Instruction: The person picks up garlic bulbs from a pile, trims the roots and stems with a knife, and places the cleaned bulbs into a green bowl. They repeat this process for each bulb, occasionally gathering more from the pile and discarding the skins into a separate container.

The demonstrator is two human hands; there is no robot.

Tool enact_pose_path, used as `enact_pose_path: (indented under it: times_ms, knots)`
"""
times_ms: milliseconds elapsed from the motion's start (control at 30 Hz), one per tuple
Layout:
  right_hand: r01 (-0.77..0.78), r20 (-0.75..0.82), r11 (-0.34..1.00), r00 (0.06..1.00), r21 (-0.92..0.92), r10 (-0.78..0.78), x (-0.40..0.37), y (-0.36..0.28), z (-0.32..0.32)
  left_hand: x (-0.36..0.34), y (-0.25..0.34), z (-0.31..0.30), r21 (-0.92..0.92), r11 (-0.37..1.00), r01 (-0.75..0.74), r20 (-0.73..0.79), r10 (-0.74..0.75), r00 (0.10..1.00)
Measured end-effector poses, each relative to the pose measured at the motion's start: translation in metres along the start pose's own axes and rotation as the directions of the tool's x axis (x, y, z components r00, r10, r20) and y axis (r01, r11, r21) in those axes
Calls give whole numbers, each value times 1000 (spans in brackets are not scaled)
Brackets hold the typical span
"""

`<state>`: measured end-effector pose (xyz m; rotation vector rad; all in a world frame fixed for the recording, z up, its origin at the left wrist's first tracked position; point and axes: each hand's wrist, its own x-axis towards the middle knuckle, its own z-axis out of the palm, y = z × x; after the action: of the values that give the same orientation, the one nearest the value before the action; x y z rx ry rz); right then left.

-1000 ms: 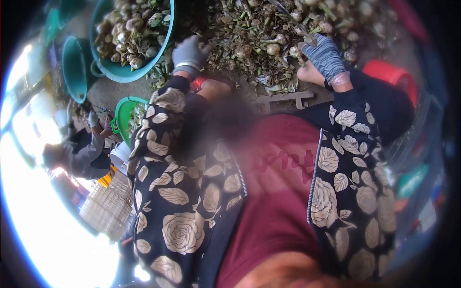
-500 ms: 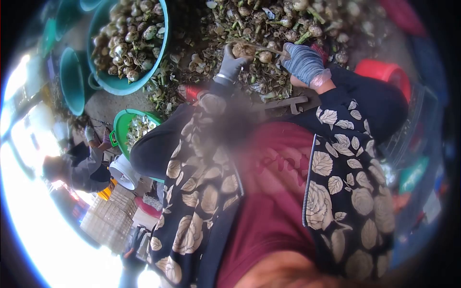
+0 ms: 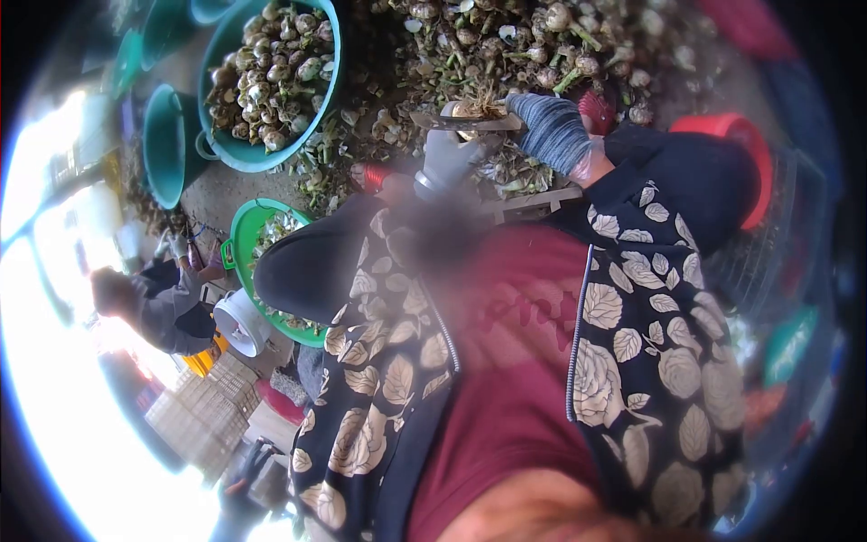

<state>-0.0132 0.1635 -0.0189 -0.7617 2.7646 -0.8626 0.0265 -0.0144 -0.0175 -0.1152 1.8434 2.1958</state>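
Garlic bulb (image 3: 476, 108), roots up, sits clenched in your grey-gloved left grip (image 3: 449, 155), right of the teal tub (image 3: 336, 63). Your blue-gloved right grip (image 3: 553, 131), farther right, clasps a knife (image 3: 433, 120), its blade lying across the bulb.

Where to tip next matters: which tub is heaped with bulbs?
The big teal tub at upper left, heaped to its rim; the smaller teal one beside it shows none, the green basin few.

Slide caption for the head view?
Gloved left hand holds a garlic bulb while the right hand holds a knife against its roots, over a garlic heap.
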Motion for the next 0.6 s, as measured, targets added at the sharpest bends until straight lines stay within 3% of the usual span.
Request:
enact_pose_path:
  times_ms: [167,200,233,267,300,333,367,400,433,467,533,567,600]
  knots:
    - [-3,-118,988,993,152,21,-10,23,26,-9,10,16,177,983,-44,-62,56,996]
    - [4,-130,986,991,167,18,-11,25,31,-14,13,18,91,995,-28,-59,33,998]
    - [-82,-14,977,996,196,86,-10,35,38,-20,18,21,7,1000,-13,-51,13,999]
    - [70,47,996,997,-57,-68,-10,58,34,-28,23,23,-76,997,10,-37,-13,999]
    - [223,141,932,972,-284,-190,-15,83,27,-36,41,31,128,991,-26,20,23,1000]
    - [174,122,938,982,-301,-144,-19,89,33,-51,67,44,-60,991,-123,80,128,989]
    - [125,102,940,990,-316,-97,-23,93,40,-53,63,36,-85,993,-83,67,88,994]
    - [-121,-36,983,992,-135,117,-8,86,37,-45,60,27,-120,990,-71,55,78,995]
    - [-346,-125,934,927,86,354,6,78,31,-42,62,27,-269,957,-107,-18,106,994]
    - [-471,61,849,880,242,471,3,73,21,-40,60,10,-159,985,-62,-29,58,998]
    - [-509,99,805,857,306,505,3,59,9,-39,58,9,-98,995,-7,-75,-1,997]
    - [-430,64,849,900,308,432,0,48,7,-40,60,5,324,945,37,-32,-28,999]
    - [-339,18,891,936,302,350,1,30,-3,-36,66,3,687,725,45,2,-64,998]
